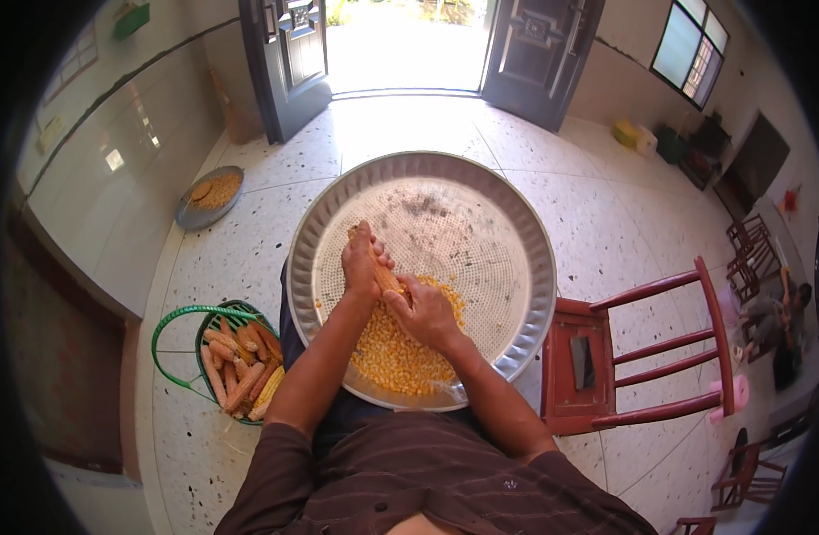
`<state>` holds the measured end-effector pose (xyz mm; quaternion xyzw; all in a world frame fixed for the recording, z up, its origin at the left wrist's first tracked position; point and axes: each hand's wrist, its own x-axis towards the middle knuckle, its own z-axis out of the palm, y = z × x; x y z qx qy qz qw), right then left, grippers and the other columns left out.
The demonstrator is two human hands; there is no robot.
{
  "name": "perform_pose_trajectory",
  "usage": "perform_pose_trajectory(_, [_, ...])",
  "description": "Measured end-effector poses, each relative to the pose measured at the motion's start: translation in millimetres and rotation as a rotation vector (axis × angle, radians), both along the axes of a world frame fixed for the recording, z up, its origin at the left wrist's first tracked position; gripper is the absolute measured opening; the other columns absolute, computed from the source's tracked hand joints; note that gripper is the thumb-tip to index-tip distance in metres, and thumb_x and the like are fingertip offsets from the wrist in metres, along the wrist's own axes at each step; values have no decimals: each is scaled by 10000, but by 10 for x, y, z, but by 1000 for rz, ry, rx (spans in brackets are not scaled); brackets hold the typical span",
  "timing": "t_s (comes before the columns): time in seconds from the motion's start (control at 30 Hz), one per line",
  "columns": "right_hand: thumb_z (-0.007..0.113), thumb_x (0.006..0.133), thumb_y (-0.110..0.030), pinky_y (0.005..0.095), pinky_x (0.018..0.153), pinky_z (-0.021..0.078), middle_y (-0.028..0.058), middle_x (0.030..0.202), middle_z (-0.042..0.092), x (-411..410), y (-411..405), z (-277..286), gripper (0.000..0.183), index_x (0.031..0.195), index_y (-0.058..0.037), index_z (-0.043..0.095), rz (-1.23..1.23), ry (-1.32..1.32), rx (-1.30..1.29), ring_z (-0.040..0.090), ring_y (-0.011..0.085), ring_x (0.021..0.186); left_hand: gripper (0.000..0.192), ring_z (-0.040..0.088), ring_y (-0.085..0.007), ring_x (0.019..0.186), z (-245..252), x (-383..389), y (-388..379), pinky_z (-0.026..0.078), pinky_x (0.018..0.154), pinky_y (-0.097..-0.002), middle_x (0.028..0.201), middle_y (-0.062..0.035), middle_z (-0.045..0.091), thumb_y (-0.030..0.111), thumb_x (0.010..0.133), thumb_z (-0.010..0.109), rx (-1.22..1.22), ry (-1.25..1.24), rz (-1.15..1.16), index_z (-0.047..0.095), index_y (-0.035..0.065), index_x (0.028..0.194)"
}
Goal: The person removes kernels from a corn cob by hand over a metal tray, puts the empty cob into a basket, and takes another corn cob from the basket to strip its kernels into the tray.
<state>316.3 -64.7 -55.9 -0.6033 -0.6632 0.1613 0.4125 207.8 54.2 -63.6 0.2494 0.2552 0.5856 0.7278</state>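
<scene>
My left hand (361,262) is wrapped around the upper part of a corn cob (386,275), which slants down to the right. Most of the cob's visible side is bare of kernels, with a few yellow ones at its lower end. There my right hand (424,311) presses on it, thumb and fingers closed about that end. Both hands are above a large round metal sieve (509,281) with a fluted rim, resting on my lap. Loose yellow corn kernels (399,358) are heaped in the part of the sieve nearest me, partly hidden by my forearms.
A green basket (205,348) of mostly stripped cobs stands at my left. Farther off on the floor is a basin (208,212) of kernels. A red wooden chair (583,374) stands close at my right. Ahead are open double doors (302,60); a person (780,317) is at far right.
</scene>
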Motion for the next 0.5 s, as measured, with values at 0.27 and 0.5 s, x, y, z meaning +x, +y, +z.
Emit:
perform_pose_trajectory(0.27, [462,1011,-525,513,735,520,250,857,694,-102,-79,175,528,1018,-26,634,-135,-231,-237,688,431,829,259,465,-105,476,103,128,-101,456,436,-294,632,9,488,265,980,675,-24,135,92,511,102,863])
perform_pose_trajectory(0.5, [432,1048,-412,534,621,505,224,692,660,-60,-38,4,438,921,-45,636,-133,-132,-68,670,408,654,279,455,-117,461,182,68,-130,433,427,-292,607,7,474,256,996,654,24,140,-30,507,108,811])
